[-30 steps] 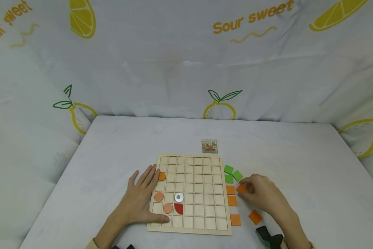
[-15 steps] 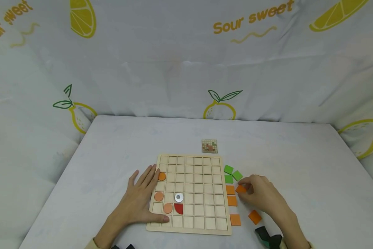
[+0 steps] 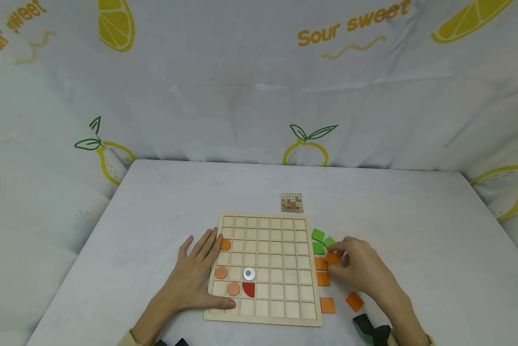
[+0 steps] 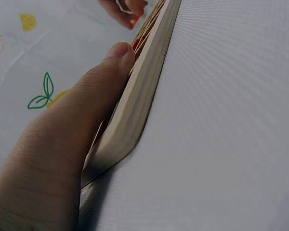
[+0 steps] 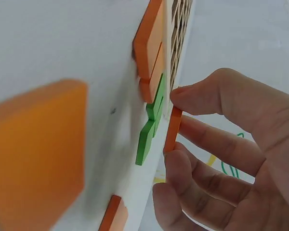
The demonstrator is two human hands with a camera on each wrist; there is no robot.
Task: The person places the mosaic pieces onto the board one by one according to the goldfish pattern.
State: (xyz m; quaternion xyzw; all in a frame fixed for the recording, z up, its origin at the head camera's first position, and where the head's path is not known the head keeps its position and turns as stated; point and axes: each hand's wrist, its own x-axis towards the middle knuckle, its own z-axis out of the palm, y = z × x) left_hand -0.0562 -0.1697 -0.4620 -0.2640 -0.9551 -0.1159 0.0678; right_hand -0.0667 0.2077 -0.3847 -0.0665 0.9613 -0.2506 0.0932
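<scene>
My right hand [image 3: 363, 266] pinches an orange square tile [image 5: 173, 129] between thumb and fingertips, just right of the wooden grid board [image 3: 285, 322]. In the right wrist view this tile stands on edge, apart from the table. My left hand [image 3: 194, 281] rests along the board's left side with fingers straight and thumb over the near left corner. On the board lie an orange disc [image 3: 226, 244], two paler orange discs [image 3: 221, 272], a white ring piece [image 3: 249, 274] and a red quarter-round piece [image 3: 249, 290].
Green square tiles [image 3: 318, 235] and more orange tiles [image 3: 327, 305] lie along the board's right edge. One orange tile [image 3: 354, 302] sits farther out, near my right wrist. A small patterned card [image 3: 291, 203] lies beyond the board. A printed cloth [image 3: 224, 96] hangs behind the table.
My right hand has shifted slightly left and away from me with the pinched orange tile, closer to the board's edge. The left hand and the board have stayed in place.
</scene>
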